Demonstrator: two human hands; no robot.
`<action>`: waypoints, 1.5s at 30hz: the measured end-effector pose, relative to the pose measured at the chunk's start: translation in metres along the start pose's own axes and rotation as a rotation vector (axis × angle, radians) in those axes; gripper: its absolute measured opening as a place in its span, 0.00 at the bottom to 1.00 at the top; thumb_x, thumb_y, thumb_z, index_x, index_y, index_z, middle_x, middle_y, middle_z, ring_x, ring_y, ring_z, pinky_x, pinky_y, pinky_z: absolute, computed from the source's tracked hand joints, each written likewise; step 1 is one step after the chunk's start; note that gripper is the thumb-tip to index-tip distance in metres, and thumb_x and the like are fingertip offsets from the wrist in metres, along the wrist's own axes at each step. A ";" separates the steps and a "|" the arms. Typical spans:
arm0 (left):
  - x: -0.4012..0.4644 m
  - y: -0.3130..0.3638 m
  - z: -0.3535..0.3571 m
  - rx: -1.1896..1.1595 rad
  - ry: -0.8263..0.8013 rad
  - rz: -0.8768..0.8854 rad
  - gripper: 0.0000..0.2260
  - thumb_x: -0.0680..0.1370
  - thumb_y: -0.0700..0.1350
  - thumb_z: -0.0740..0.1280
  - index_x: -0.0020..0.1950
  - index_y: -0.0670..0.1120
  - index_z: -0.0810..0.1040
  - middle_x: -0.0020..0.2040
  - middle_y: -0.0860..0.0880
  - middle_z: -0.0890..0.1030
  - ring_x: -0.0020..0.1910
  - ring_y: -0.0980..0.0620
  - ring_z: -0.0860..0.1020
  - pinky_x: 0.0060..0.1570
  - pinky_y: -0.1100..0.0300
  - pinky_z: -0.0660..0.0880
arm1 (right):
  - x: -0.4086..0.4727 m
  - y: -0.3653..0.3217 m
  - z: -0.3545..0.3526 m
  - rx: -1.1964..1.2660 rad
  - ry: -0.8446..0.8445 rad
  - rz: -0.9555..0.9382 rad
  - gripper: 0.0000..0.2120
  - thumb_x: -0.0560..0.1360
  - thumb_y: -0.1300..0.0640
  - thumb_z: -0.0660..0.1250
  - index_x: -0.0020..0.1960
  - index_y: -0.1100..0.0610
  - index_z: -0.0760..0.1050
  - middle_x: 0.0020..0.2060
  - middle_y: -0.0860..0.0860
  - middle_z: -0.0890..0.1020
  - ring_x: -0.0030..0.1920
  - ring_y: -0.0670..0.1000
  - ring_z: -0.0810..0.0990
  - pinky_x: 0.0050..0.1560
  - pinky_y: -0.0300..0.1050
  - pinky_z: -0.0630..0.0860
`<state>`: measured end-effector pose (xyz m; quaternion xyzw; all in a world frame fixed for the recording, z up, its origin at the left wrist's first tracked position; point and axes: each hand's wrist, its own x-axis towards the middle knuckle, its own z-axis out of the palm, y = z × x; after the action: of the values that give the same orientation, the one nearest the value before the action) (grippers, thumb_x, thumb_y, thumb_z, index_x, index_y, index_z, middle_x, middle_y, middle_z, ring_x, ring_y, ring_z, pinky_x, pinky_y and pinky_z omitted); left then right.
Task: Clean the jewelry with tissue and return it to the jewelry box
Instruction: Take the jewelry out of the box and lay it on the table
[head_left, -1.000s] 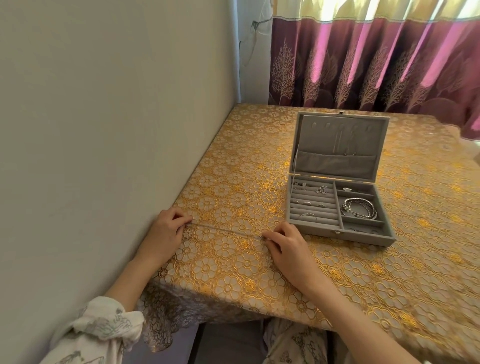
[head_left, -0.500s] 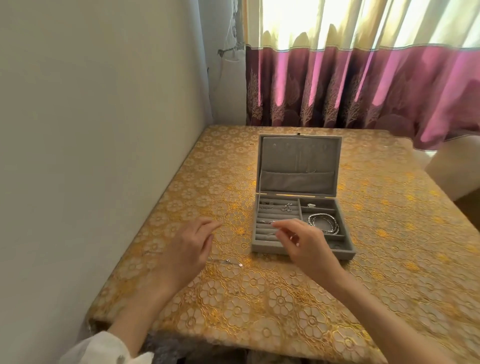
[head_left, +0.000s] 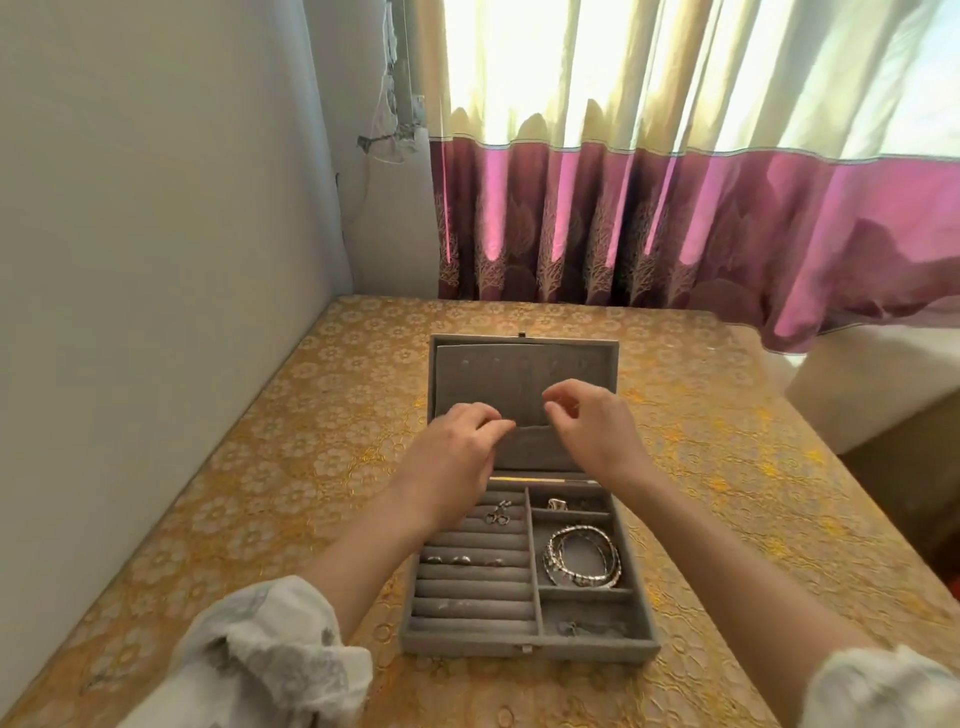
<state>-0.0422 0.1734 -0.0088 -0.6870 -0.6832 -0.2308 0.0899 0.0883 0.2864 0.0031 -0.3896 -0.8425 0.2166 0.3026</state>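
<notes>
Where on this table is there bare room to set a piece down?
Free: the tablecloth between the wall and the jewelry box, and right of the box toward the curtain. Crowded: over the box, where the left hand and right hand hover.

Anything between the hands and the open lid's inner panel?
Nothing visible. The left hand and right hand are raised in front of the jewelry box lid's grey lining, with no object between.

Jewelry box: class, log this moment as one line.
box open | left hand, right hand at lid pocket | bracelets inside | tissue unseen
</notes>
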 end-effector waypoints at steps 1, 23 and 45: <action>0.005 -0.003 0.005 0.018 -0.010 -0.012 0.17 0.79 0.40 0.59 0.69 0.46 0.70 0.63 0.48 0.74 0.62 0.51 0.70 0.61 0.59 0.68 | 0.007 0.002 0.002 -0.002 0.006 0.016 0.10 0.76 0.57 0.63 0.56 0.56 0.78 0.49 0.51 0.82 0.48 0.49 0.79 0.52 0.47 0.77; 0.004 -0.017 0.025 -0.180 0.063 -0.015 0.09 0.73 0.41 0.65 0.48 0.49 0.83 0.41 0.52 0.81 0.41 0.53 0.75 0.42 0.56 0.74 | 0.036 -0.004 0.032 -0.188 0.279 0.023 0.09 0.77 0.54 0.60 0.50 0.57 0.78 0.46 0.52 0.82 0.47 0.53 0.78 0.53 0.48 0.65; 0.028 0.038 -0.060 -0.666 0.210 -0.291 0.12 0.77 0.41 0.66 0.60 0.47 0.77 0.50 0.53 0.81 0.48 0.60 0.78 0.46 0.74 0.73 | 0.018 -0.056 -0.083 -0.232 0.381 -0.545 0.03 0.71 0.62 0.70 0.38 0.59 0.78 0.30 0.46 0.75 0.33 0.43 0.68 0.41 0.42 0.66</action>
<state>-0.0179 0.1703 0.0635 -0.5470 -0.6482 -0.5197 -0.1026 0.1063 0.2773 0.1030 -0.2156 -0.8628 -0.0461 0.4549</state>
